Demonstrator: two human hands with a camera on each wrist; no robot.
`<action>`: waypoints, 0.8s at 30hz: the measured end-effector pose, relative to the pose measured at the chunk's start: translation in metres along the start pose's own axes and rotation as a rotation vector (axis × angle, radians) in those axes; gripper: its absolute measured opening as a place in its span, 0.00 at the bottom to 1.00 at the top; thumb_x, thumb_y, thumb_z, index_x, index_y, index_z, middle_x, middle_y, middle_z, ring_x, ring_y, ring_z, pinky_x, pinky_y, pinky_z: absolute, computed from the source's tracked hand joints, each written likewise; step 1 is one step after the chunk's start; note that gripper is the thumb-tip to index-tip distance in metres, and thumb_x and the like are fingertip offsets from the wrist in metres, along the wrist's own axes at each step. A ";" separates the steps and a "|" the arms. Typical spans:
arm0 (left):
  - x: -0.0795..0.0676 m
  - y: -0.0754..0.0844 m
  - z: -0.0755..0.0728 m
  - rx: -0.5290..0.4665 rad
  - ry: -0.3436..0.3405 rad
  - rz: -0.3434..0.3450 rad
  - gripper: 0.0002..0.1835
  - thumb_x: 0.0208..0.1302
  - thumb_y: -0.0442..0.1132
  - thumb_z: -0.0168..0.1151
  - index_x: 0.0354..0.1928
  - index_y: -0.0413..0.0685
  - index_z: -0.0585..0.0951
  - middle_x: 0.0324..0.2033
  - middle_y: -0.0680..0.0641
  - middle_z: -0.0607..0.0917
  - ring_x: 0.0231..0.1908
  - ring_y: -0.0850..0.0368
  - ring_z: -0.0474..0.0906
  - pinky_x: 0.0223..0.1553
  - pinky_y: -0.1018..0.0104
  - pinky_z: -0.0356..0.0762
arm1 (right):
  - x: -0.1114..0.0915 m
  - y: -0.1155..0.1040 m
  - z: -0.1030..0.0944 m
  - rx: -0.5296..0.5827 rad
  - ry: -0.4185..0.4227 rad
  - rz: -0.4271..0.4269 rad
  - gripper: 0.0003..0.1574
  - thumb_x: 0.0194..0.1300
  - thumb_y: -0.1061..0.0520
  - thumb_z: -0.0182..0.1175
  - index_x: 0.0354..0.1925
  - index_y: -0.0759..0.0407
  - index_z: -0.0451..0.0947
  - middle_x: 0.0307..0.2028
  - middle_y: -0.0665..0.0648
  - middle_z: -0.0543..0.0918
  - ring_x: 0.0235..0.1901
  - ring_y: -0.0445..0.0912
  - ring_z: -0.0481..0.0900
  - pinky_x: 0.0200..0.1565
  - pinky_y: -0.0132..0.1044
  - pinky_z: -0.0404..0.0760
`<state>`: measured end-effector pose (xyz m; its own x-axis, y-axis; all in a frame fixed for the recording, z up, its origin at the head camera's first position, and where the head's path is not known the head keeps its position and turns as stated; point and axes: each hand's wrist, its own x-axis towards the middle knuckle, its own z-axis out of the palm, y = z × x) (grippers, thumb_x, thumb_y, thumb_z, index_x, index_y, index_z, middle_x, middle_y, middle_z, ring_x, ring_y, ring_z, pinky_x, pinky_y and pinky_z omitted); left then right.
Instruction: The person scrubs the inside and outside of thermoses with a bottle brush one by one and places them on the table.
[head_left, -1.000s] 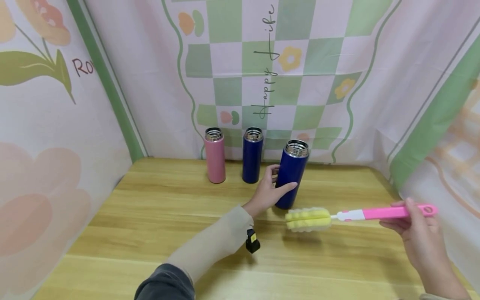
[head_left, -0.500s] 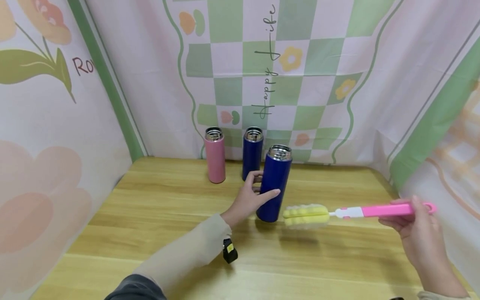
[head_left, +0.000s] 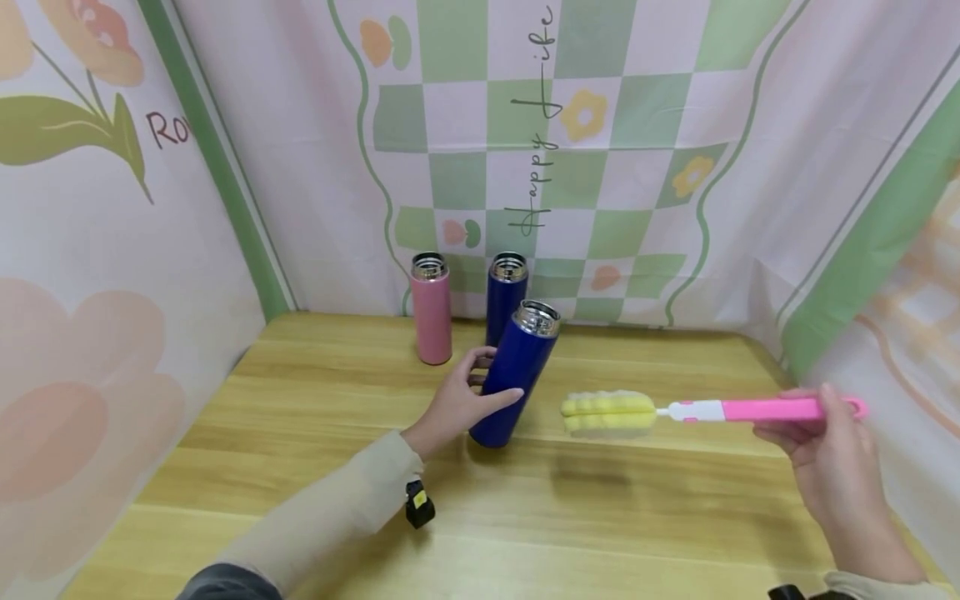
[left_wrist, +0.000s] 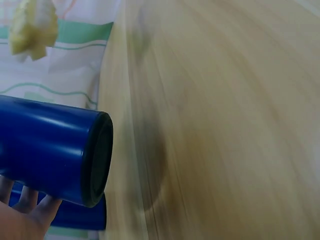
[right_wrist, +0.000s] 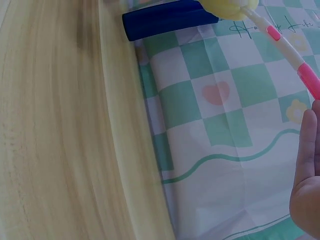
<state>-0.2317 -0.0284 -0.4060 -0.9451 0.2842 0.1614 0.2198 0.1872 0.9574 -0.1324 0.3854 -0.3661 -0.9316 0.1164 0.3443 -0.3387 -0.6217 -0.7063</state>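
Note:
My left hand [head_left: 457, 407] grips a dark blue bottle [head_left: 517, 371] with an open steel mouth, fingers behind it and thumb across its front. The bottle leans to the right, and the left wrist view shows its base raised off the wood. On the right, my right hand [head_left: 832, 467] holds a bottle brush [head_left: 772, 409] by its pink handle. The brush lies level in the air, its yellow sponge head [head_left: 609, 412] pointing left towards the bottle, a gap between them. In the right wrist view the handle [right_wrist: 310, 79] runs up from the fingers.
A pink bottle [head_left: 432, 321] and another blue bottle [head_left: 506, 296], both upright and without lids, stand at the back of the wooden table [head_left: 315, 400]. The held bottle partly covers the blue one. A patterned curtain [head_left: 585, 183] hangs right behind the table.
My left hand has carried the blue bottle left and nearer, and its tilt to the right has grown in the last half second. The brush has risen slightly.

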 end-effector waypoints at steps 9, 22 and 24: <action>-0.008 -0.007 -0.024 0.214 -0.052 0.165 0.38 0.52 0.51 0.79 0.67 0.57 0.76 0.55 0.53 0.80 0.51 0.52 0.78 0.50 0.53 0.79 | 0.005 -0.004 0.005 0.087 0.063 0.009 0.25 0.81 0.59 0.43 0.41 0.78 0.80 0.34 0.73 0.85 0.32 0.60 0.87 0.36 0.49 0.85; -0.016 -0.007 -0.046 0.446 -0.081 0.265 0.37 0.47 0.50 0.81 0.64 0.62 0.79 0.46 0.52 0.76 0.48 0.54 0.76 0.50 0.53 0.77 | 0.010 -0.003 0.012 0.118 0.123 -0.028 0.24 0.80 0.58 0.48 0.40 0.78 0.80 0.31 0.73 0.85 0.28 0.60 0.87 0.32 0.47 0.86; -0.016 -0.006 -0.048 0.457 -0.087 0.268 0.37 0.48 0.50 0.81 0.63 0.63 0.79 0.47 0.53 0.76 0.48 0.55 0.76 0.50 0.53 0.77 | 0.012 -0.004 0.013 0.113 0.125 -0.029 0.24 0.80 0.58 0.48 0.39 0.78 0.80 0.31 0.73 0.85 0.28 0.60 0.87 0.32 0.47 0.86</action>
<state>-0.2291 -0.0795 -0.4031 -0.8222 0.4517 0.3464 0.5516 0.4820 0.6808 -0.1406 0.3787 -0.3512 -0.9331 0.2266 0.2792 -0.3554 -0.6992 -0.6204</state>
